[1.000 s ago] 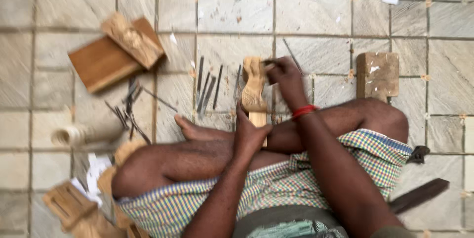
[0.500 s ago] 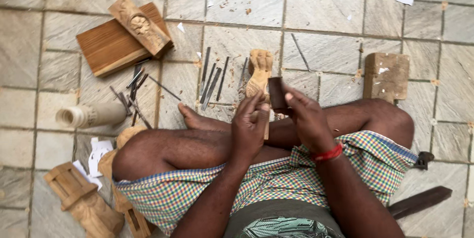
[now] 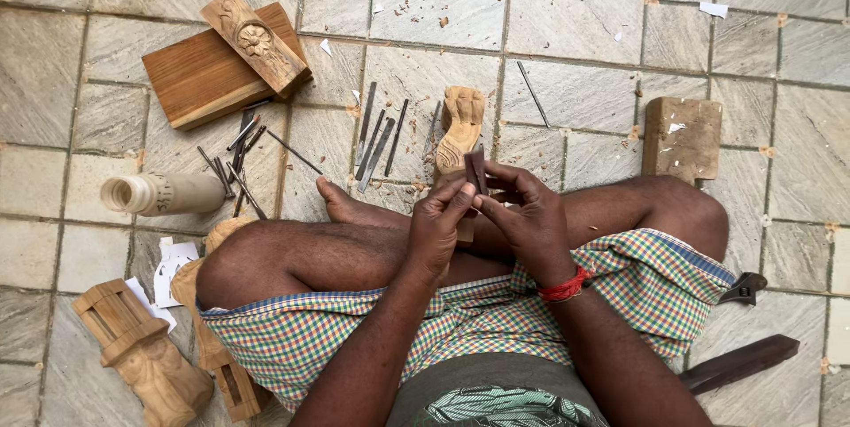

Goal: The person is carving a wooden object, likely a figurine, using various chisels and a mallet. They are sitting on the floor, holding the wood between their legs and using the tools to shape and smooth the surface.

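From the head camera I look straight down at my crossed legs on a tiled floor (image 3: 567,29), and both hands meet over my lap. My left hand (image 3: 440,228) and my right hand (image 3: 531,223) pinch one small dark piece (image 3: 476,172) between their fingertips, held upright just above my shin; whether it is a stone or a blade I cannot tell. Directly beyond it lies one pale carved figure (image 3: 460,130), its near end hidden behind my hands. I wear one red band (image 3: 567,287) on the right wrist. To the left of the figure I count four chisels (image 3: 379,139) lying side by side, and farther left a loose cluster of thin tools (image 3: 237,157), too tangled to count exactly. One more thin rod (image 3: 533,93) lies alone to the right of the figure. At upper left one carved panel (image 3: 255,42) rests across one flat board (image 3: 199,77). One roll (image 3: 159,194) lies on its side near my left knee. One block (image 3: 682,138) sits by my right knee. At lower left there are two carved wooden pieces (image 3: 142,352), beside some paper scraps (image 3: 173,268). One dark handle (image 3: 739,363) lies at lower right.
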